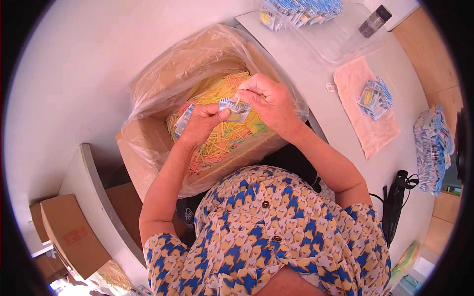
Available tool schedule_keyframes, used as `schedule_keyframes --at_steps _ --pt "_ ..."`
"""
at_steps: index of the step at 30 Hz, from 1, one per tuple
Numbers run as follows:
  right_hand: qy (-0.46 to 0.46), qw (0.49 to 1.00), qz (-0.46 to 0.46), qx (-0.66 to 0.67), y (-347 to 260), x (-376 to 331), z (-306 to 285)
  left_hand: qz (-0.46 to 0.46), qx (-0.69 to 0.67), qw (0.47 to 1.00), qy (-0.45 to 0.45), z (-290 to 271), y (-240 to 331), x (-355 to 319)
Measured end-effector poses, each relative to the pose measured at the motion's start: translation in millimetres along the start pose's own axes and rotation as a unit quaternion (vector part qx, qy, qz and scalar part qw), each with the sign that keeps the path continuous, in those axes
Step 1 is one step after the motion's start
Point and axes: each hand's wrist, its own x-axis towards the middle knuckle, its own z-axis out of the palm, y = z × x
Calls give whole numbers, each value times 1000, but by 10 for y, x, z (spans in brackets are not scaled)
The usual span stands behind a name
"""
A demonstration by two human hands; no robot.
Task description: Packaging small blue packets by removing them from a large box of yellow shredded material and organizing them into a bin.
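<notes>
Over a large cardboard box (134, 160), my left hand (201, 123) pinches a small clear packet (240, 112) with a blue-striped edge. More packets (183, 121) of the same kind are tucked in its palm. My right hand (270, 98) is closed at the packet's upper edge, its thumb and fingertips gripping a short yellow stick (238, 101). The stick's lower end meets the packet; whether it is inside, I cannot tell. Below both hands, loose thin sticks (217, 148) in yellow, pink and green fill the box, which is lined with a clear plastic bag (197, 49).
On the table (321, 111) to the right, a pink cloth (363, 130) bears several packets (375, 98). Behind it are a clear plastic tray (340, 44), a dark-capped jar (375, 21) and piled packets (301, 11). A packet stack (433, 150) and black folded umbrella (396, 202) lie further right.
</notes>
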Motion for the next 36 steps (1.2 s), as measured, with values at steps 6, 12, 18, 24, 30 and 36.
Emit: schedule_keyframes --at_steps 6,12,18,24,30,36 --pt "33 965 -199 -165 87 -14 -134 42 26 998 -33 151 75 85" --pt "72 943 -192 -261 34 -297 -395 32 143 988 43 214 -38 128" --pt "462 870 -68 -160 -77 -705 -1911 41 571 810 129 -822 -593 -171" --pt "339 657 160 -654 698 -1083 -3385 -119 622 751 185 -919 -925 88" --pt "368 566 -7 -738 754 -969 -3177 -224 635 687 274 -1109 -1010 -20" --pt "415 640 -198 -615 37 -580 -2066 -124 551 755 332 -1318 -1015 -40"
